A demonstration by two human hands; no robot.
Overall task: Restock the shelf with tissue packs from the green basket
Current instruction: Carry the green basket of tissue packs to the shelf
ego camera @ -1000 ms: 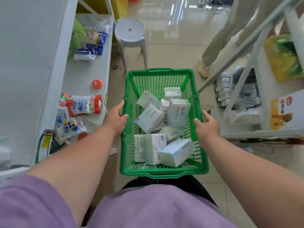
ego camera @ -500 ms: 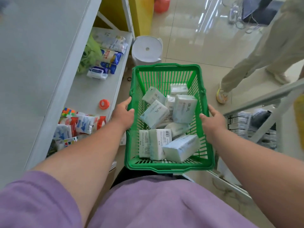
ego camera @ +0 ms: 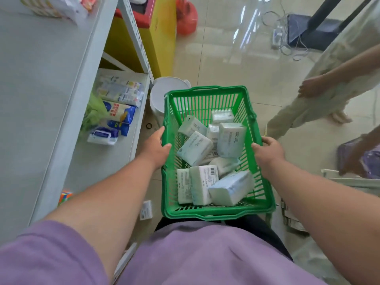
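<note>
I hold a green plastic basket (ego camera: 207, 95) in front of my waist. My left hand (ego camera: 156, 147) grips its left rim and my right hand (ego camera: 267, 150) grips its right rim. Inside lie several pale blue and white tissue packs (ego camera: 195, 148), some upright and some flat; one large pack (ego camera: 231, 188) leans at the near right corner. The white shelf unit (ego camera: 67, 112) stands on my left, with a bare grey upper board and a lower board with goods.
On the lower shelf lie wet-wipe packs and blue-white bags (ego camera: 119, 112). A white stool (ego camera: 164, 95) stands beyond the basket. A yellow cabinet (ego camera: 158, 33) and red bag (ego camera: 186, 19) are behind. Another person (ego camera: 320, 99) stands at the right. A second rack (ego camera: 349, 182) is right.
I have risen and turned left with the basket. The left shelf's upper board now fills more of the view; the right rack has slid mostly out of view.
</note>
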